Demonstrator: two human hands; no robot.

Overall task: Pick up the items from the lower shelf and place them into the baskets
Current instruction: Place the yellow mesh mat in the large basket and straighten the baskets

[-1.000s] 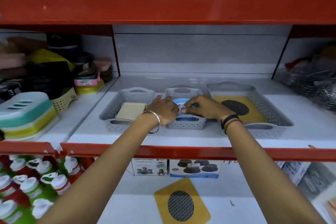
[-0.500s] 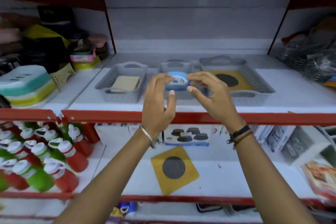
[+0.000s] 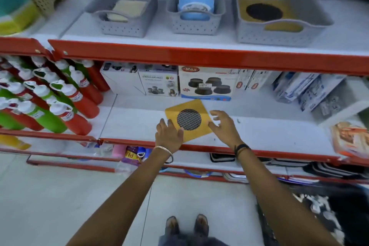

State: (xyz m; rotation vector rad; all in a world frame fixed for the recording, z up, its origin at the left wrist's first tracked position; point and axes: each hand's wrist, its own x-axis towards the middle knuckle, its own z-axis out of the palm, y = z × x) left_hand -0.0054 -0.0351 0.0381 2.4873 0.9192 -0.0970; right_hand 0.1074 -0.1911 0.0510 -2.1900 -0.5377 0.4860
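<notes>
A yellow square card with a round black mesh disc lies flat near the front of the lower shelf. My left hand rests palm down on its left front corner, fingers spread. My right hand hovers open at the card's right edge, holding nothing. On the upper shelf stand three grey baskets: the left basket holds cream pads, the middle basket holds blue round items, the right basket holds another yellow card with a mesh disc.
Red and green squeeze bottles lie stacked at the lower shelf's left. Product boxes stand behind the card. Packaged goods fill the right side. The red shelf rail runs above my hands. My feet show on the tiled floor.
Both hands left the blue item in the middle basket and dropped to the lower shelf. The view tilted down. My left hand now touches the yellow card.
</notes>
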